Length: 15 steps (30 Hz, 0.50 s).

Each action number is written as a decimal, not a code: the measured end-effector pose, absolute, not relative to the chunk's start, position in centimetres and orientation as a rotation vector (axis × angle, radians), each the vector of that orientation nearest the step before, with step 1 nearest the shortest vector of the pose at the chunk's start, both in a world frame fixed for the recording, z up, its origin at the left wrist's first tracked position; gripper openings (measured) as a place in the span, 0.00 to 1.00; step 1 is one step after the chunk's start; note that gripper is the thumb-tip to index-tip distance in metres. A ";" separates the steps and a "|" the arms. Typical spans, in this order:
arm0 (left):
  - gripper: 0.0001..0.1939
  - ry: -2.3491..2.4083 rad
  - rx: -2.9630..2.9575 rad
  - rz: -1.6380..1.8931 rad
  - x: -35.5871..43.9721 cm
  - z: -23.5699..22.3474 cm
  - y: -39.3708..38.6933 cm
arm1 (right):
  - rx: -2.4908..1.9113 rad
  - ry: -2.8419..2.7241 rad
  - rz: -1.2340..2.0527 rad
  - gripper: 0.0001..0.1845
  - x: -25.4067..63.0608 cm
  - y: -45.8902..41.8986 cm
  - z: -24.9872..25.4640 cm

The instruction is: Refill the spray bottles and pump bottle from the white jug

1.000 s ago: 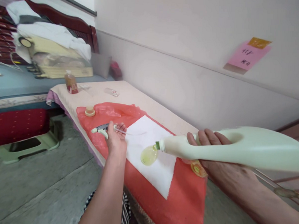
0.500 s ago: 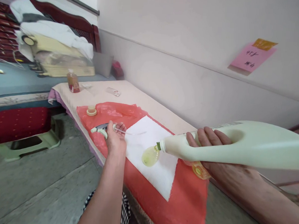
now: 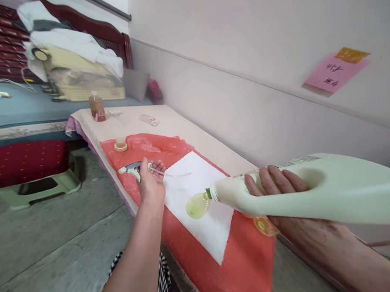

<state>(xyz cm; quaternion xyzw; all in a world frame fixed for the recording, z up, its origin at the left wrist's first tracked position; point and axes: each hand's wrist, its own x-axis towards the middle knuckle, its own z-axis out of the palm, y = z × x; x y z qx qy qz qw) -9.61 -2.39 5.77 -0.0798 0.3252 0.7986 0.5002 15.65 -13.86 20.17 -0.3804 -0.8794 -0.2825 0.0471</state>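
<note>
My right hand (image 3: 279,185) is wrapped round the handle of a large pale green detergent bottle (image 3: 349,189). The bottle lies nearly level, its green-lipped spout at the mouth of a small clear bottle (image 3: 197,206) containing yellowish liquid. That small bottle is on a white cloth (image 3: 210,234) with zigzag edges. In my left hand (image 3: 151,180) is a spray trigger head (image 3: 133,169), gripped with the thumb; its thin clear tube points right over the cloth. A pale cap (image 3: 121,144) sits beyond on the red plastic sheet (image 3: 251,262).
An orange-labelled item (image 3: 265,226) is partly hidden below the big bottle. A bottle of reddish-brown liquid (image 3: 97,107) stands at the table's far left. A red-topped stool (image 3: 27,163) is left of the table; the wall (image 3: 236,104) runs along its right side.
The view has shifted slightly. The big bottle's rear end appears a little higher, its spout still at the small bottle's mouth. My left hand keeps its hold on the spray head.
</note>
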 end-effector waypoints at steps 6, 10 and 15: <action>0.11 0.792 -0.203 1.926 -9.6 6.0 -2.4 | -1.127 -2.736 -1.328 0.33 15.8 -13.6 20.5; 0.11 0.792 -0.200 1.918 -9.6 6.0 -2.4 | -1.050 -2.689 -1.716 0.28 15.7 -13.2 20.7; 0.11 0.789 -0.207 1.908 -9.7 6.1 -2.3 | -1.072 -2.632 -1.550 0.28 16.7 -11.8 20.2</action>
